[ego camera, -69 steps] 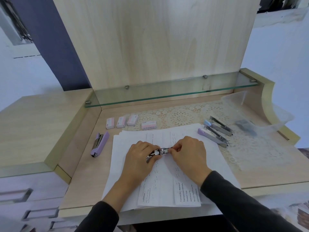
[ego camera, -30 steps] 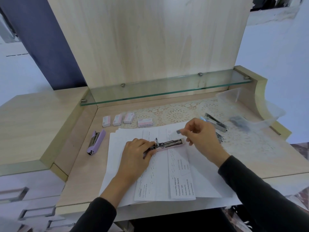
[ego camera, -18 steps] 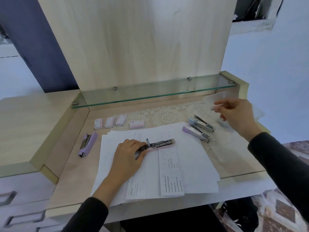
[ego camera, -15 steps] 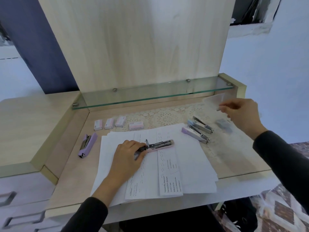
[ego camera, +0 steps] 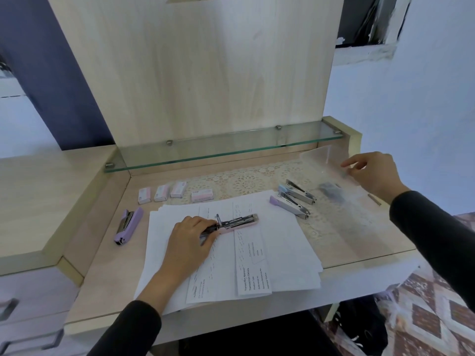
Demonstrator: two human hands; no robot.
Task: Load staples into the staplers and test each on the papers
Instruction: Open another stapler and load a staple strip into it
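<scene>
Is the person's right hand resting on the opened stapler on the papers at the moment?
No, the right hand is over at the clear plastic container; only the left hand holds the opened stapler.

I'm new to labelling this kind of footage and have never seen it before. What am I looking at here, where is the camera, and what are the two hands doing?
There is no machine: a person wears a wide-angle camera on the head, looking down at their own hands over a desk. The left hand holds down an opened pink stapler on a spread of papers. The right hand reaches to a clear plastic container at the far right; whether it grips anything is hard to tell. Also on the desk: four small staple boxes, a purple stapler on the left, and two more opened staplers on a lace mat.
</scene>
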